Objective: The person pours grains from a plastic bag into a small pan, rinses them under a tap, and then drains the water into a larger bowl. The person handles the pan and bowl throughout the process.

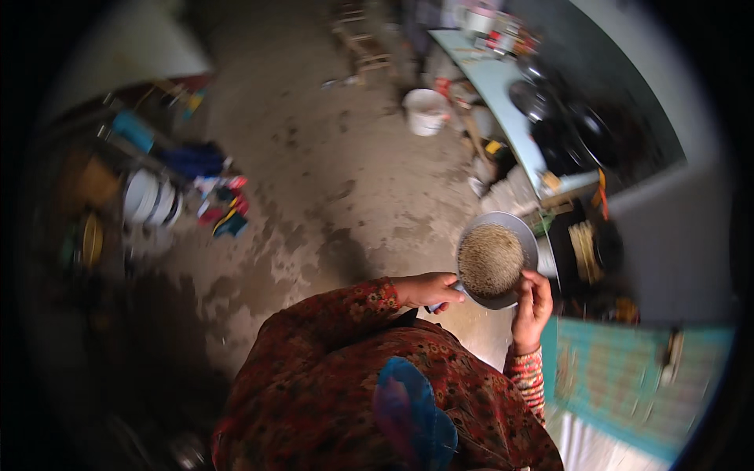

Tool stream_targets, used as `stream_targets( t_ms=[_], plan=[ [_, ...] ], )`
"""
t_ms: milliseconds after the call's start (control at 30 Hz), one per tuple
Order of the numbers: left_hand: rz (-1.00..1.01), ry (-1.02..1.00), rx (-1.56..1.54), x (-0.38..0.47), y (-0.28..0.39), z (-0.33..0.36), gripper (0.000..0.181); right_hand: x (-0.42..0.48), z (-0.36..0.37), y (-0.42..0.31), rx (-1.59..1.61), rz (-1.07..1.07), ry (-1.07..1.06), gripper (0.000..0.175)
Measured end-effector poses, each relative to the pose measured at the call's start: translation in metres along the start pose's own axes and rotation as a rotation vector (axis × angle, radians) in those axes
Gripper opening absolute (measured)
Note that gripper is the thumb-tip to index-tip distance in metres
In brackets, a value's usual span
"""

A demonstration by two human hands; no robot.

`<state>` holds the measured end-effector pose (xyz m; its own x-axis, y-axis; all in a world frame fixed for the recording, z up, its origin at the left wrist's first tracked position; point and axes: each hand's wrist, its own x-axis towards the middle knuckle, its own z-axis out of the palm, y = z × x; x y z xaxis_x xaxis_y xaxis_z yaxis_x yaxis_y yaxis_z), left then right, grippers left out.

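A round grey pan (532,241) holds a heap of small pale-brown grain (490,256). In front of my body, my left hand (433,289) grips the pan's short handle, whose bluish end shows below the fingers. My right hand (535,303) is at the pan's near right rim, fingers bent and fingertips over the edge beside the grain. Whether those fingertips also touch grain is hard to make out. The pan is held above the floor, near the front of a stove area (583,253).
A pale blue counter (518,118) with dark pans runs along the right wall. Below it stands a white bucket (425,112). A teal cabinet (618,359) is to my right. Stacked buckets (150,197) and cloth items line the left. A wooden chair (368,53) stands far ahead on the damp-patched floor (283,147).
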<state>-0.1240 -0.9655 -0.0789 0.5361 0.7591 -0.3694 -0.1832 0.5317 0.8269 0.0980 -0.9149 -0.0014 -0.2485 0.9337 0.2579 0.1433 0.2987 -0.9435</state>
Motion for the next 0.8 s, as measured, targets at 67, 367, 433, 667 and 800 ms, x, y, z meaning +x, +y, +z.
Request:
stream_targets(
  t_ms=[67,367,433,667,800],
  plan=[
    [0.053,0.098,-0.005,-0.008,0.006,-0.013,0.024,0.020,0.014,0.004,0.095,0.011,-0.107,0.014],
    [0.068,0.528,-0.086,-0.096,0.019,-0.065,0.029,0.165,0.130,-0.063,0.434,-0.593,-0.072,0.054],
    [0.105,0.614,-0.146,-0.111,0.016,-0.068,0.030,0.177,0.173,-0.066,0.483,-0.749,-0.161,0.054],
    [0.261,0.923,-0.232,-0.165,0.000,-0.093,0.034,0.188,0.322,-0.075,-0.179,-0.973,-0.904,0.030],
    [0.297,1.035,-0.397,-0.206,-0.011,-0.110,0.034,0.187,0.367,-0.102,0.222,-0.769,-0.685,0.030]
  ],
)
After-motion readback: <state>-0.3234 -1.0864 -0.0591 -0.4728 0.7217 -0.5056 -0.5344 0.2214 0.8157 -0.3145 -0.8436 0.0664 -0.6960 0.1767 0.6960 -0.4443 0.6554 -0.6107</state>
